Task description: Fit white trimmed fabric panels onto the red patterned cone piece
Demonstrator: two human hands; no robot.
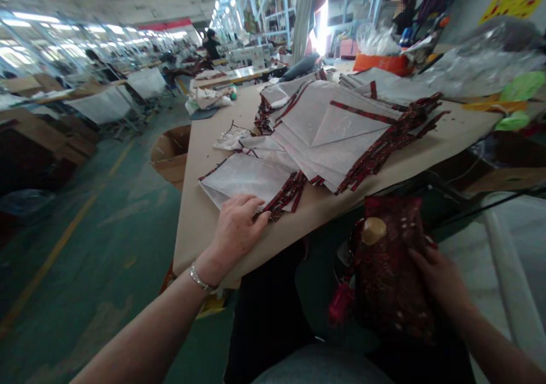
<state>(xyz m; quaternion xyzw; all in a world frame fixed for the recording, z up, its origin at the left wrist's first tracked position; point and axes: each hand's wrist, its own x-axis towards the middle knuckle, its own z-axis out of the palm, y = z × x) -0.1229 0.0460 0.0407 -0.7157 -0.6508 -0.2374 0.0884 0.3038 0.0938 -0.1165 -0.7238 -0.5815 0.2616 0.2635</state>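
Observation:
My left hand (242, 224) lies on the near edge of a small stack of white fabric pieces (251, 179) with dark red patterned trim, its thumb apart from the fingers. Low on the right, off the table's edge, my right hand (439, 276) grips a dark red patterned fabric pouch (392, 281) by its right side. On the pouch shows a round tan patch (374, 231), and a pink tassel (341, 304) hangs at its left. The pouch is somewhat blurred. Behind the small stack spreads a bigger pile of trimmed white pieces (341, 128).
The brown-covered table (198, 224) has its near edge before my lap. A cardboard box (170, 153) stands at its left. At the back right are an orange tray (379, 64) and clear plastic bags (478, 60). White sacking (512, 247) lies right. People sit farther off.

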